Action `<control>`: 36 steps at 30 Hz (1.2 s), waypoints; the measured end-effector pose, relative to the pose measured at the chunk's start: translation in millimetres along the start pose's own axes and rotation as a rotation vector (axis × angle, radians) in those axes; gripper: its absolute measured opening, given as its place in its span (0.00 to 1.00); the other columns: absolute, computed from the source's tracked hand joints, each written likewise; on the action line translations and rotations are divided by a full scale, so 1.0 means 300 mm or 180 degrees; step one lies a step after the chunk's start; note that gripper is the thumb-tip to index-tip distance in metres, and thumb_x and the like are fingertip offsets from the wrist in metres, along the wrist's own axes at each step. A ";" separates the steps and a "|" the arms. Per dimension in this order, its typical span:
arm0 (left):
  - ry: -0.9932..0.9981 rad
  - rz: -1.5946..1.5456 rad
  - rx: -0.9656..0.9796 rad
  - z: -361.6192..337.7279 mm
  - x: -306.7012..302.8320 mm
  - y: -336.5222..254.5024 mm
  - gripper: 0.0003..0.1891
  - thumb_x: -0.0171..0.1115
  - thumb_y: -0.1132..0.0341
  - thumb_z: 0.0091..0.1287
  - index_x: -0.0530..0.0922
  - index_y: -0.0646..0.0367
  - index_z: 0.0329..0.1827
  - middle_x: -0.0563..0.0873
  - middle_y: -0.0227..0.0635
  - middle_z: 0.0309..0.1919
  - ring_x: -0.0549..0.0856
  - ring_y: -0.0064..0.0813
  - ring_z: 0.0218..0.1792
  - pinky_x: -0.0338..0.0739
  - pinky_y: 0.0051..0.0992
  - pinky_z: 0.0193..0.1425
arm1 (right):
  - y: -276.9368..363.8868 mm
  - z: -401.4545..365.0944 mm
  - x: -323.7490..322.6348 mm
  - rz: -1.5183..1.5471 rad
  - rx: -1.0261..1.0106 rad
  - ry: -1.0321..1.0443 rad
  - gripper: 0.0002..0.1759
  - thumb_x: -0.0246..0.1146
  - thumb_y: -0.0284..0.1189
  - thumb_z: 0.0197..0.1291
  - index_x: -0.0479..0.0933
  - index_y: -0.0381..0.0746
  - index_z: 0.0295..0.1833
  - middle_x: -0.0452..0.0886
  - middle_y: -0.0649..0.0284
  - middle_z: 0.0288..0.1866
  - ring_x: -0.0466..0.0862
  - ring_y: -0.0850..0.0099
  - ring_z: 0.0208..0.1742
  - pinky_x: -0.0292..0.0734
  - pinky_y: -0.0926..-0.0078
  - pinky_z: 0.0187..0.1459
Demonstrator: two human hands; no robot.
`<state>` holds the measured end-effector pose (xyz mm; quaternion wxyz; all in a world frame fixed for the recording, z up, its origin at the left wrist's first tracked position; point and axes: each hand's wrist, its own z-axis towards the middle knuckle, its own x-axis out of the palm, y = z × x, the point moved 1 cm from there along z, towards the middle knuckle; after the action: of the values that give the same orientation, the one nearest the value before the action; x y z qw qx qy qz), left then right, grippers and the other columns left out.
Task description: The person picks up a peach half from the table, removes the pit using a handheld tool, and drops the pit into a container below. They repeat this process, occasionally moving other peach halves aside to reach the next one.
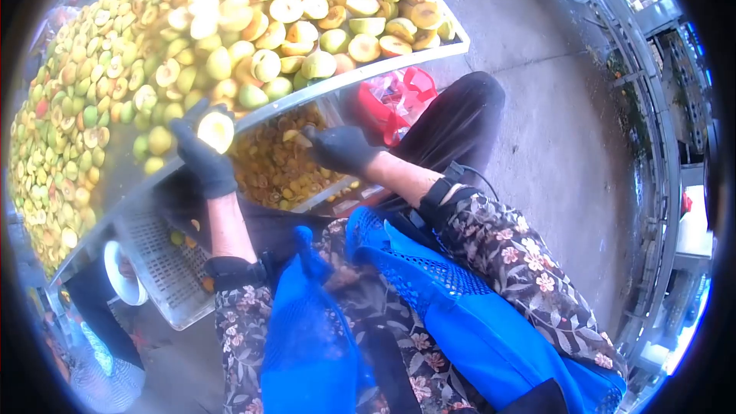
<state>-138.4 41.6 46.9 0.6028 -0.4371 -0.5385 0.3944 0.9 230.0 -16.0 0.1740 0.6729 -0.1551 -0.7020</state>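
Observation:
My left hand [203,149], in a dark glove, holds a halved peach-like fruit [215,132] with its pale cut face turned up, at the edge of the table. My right hand [341,149], gloved too, is closed over a bin [330,198] of small yellow-brown pieces [268,165]. A small yellowish bit shows by its fingertips; whether a tool is in the fingers is hidden. Behind both hands, a heap of halved fruits [303,34], green-yellow with reddish centres, covers the metal-edged table [368,74].
A red bag [395,100] stands beside my knee, right of the bin. Under the table at left are a pale slatted crate [165,261] and a white round container [123,272]. Concrete floor [544,123] stretches right toward metal framing [659,153]. A blue apron [475,314] covers my lap.

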 end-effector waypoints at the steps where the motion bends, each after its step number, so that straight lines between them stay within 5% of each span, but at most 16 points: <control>1: 0.0009 0.0024 0.0002 -0.010 -0.007 0.004 0.33 0.34 0.45 0.76 0.71 0.72 0.58 0.85 0.48 0.39 0.85 0.40 0.38 0.83 0.34 0.45 | 0.015 -0.026 -0.014 0.0126 -0.0039 -0.0194 0.16 0.57 0.42 0.63 0.75 0.42 0.48 0.83 0.52 0.27 0.85 0.53 0.31 0.78 0.53 0.31; 4: 0.0087 0.0039 0.0026 -0.003 -0.003 -0.005 0.33 0.34 0.46 0.76 0.73 0.72 0.56 0.85 0.49 0.39 0.85 0.40 0.37 0.83 0.33 0.45 | -0.080 -0.048 0.107 -0.0423 -0.0041 0.0748 0.18 0.57 0.43 0.62 0.73 0.43 0.51 0.83 0.49 0.31 0.84 0.51 0.34 0.78 0.51 0.33; 10: 0.0050 -0.0017 0.0218 -0.030 -0.004 -0.014 0.31 0.37 0.48 0.76 0.76 0.71 0.53 0.85 0.46 0.37 0.86 0.36 0.36 0.83 0.32 0.44 | -0.013 0.020 0.095 0.0800 -0.0046 -0.0480 0.20 0.57 0.44 0.62 0.72 0.40 0.51 0.82 0.44 0.33 0.83 0.46 0.33 0.74 0.44 0.34; 13: -0.0003 -0.0182 0.0058 -0.030 -0.009 -0.020 0.30 0.37 0.47 0.76 0.76 0.69 0.52 0.85 0.45 0.36 0.85 0.35 0.34 0.82 0.29 0.44 | 0.069 0.054 -0.037 0.2696 0.1255 0.0583 0.24 0.62 0.46 0.61 0.72 0.37 0.51 0.82 0.56 0.27 0.79 0.67 0.20 0.71 0.68 0.21; 16: -0.0049 -0.0224 -0.0014 -0.038 0.002 -0.043 0.30 0.36 0.48 0.77 0.76 0.69 0.52 0.85 0.44 0.36 0.85 0.34 0.37 0.81 0.28 0.46 | 0.069 0.055 -0.093 0.3605 0.1297 0.1078 0.24 0.66 0.43 0.60 0.74 0.35 0.51 0.80 0.66 0.26 0.72 0.83 0.18 0.65 0.84 0.19; 22: -0.0067 -0.0195 -0.0108 -0.036 0.002 -0.043 0.29 0.35 0.49 0.77 0.76 0.69 0.52 0.85 0.45 0.37 0.85 0.34 0.38 0.81 0.30 0.46 | -0.056 0.035 -0.142 0.4050 0.1054 0.1845 0.21 0.63 0.38 0.63 0.74 0.34 0.53 0.80 0.63 0.25 0.76 0.76 0.20 0.70 0.78 0.21; 23: -0.0058 -0.0208 -0.0140 -0.038 0.002 -0.044 0.29 0.35 0.49 0.77 0.76 0.69 0.52 0.85 0.45 0.38 0.85 0.34 0.39 0.82 0.30 0.46 | -0.166 0.043 -0.053 0.1684 -0.0037 0.1776 0.21 0.61 0.41 0.63 0.76 0.34 0.50 0.81 0.61 0.25 0.78 0.73 0.20 0.72 0.75 0.22; 25: -0.0006 -0.0189 -0.0066 -0.042 0.000 -0.040 0.29 0.35 0.50 0.78 0.76 0.69 0.52 0.85 0.45 0.38 0.85 0.34 0.39 0.82 0.30 0.46 | -0.205 0.035 -0.028 -0.0103 0.0814 0.2094 0.24 0.55 0.47 0.65 0.81 0.34 0.44 0.82 0.55 0.27 0.82 0.65 0.23 0.76 0.68 0.25; 28: -0.0101 -0.0253 -0.0078 -0.046 0.015 -0.054 0.27 0.38 0.51 0.76 0.74 0.69 0.51 0.84 0.47 0.35 0.85 0.36 0.34 0.81 0.30 0.43 | -0.154 0.037 -0.075 0.0538 0.1668 0.2089 0.24 0.54 0.46 0.64 0.84 0.37 0.40 0.84 0.54 0.34 0.86 0.62 0.33 0.79 0.64 0.33; 29: -0.0146 -0.0274 -0.0091 -0.046 0.019 -0.061 0.26 0.39 0.51 0.75 0.74 0.69 0.50 0.84 0.47 0.33 0.85 0.36 0.32 0.81 0.30 0.41 | -0.153 0.022 -0.073 0.0944 0.1546 0.1763 0.24 0.52 0.46 0.63 0.81 0.37 0.47 0.85 0.55 0.32 0.86 0.60 0.33 0.79 0.61 0.35; 33: -0.0186 -0.0093 0.0156 -0.042 0.027 -0.073 0.26 0.40 0.51 0.75 0.74 0.69 0.51 0.85 0.46 0.34 0.85 0.37 0.32 0.81 0.30 0.41 | -0.273 -0.023 0.039 -0.0350 -0.0472 0.0440 0.19 0.52 0.41 0.63 0.75 0.37 0.49 0.81 0.53 0.19 0.82 0.55 0.19 0.76 0.59 0.23; 36: -0.0533 -0.0154 0.0266 -0.073 -0.037 -0.084 0.26 0.42 0.51 0.73 0.75 0.69 0.50 0.85 0.46 0.36 0.85 0.37 0.35 0.81 0.31 0.44 | -0.267 -0.020 0.062 -0.0683 -0.0178 0.0240 0.16 0.54 0.41 0.62 0.77 0.39 0.41 0.82 0.55 0.21 0.83 0.54 0.22 0.76 0.55 0.24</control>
<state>-117.5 21.2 66.7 0.5828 -0.3640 -0.5805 0.4369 3.4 293.1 -69.2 0.1223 0.7065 -0.0559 -0.6948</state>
